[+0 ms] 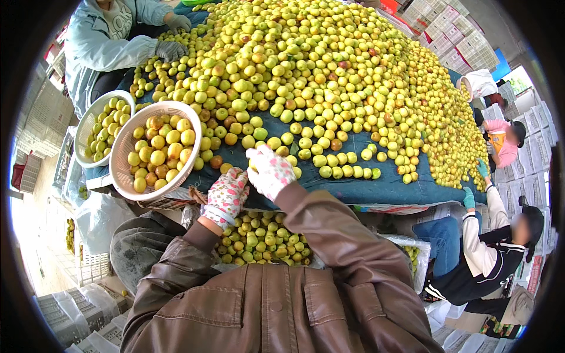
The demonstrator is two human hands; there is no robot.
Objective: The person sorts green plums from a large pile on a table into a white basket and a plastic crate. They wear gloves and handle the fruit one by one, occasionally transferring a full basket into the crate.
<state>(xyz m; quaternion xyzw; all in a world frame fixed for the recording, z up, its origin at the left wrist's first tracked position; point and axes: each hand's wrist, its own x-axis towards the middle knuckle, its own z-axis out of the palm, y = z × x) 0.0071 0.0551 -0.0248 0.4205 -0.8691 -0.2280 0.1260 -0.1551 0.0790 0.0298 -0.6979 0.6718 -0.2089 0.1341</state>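
Note:
A big heap of yellow-green jujube-like fruit (309,66) covers a table with a dark blue cloth (265,197). My left hand (227,194), in a white glove with a pink print, is at the cloth's near edge; whether it holds a fruit is hidden. Just right of it my right hand (269,170), gloved alike, is over the cloth with its fingers curled around a fruit partly seen at its left side. A pink plastic basket (119,170) of riper fruit sits to the left, touching a white basket (81,148) of greener fruit. Below my hands is a container of fruit (265,238).
A person in a light blue jacket (106,48) reaches into the heap at upper left. A person in a black and white jacket (494,251) and one in pink (507,143) are at the right. Stacked crates (454,35) and a plastic-covered crate (92,264) stand around.

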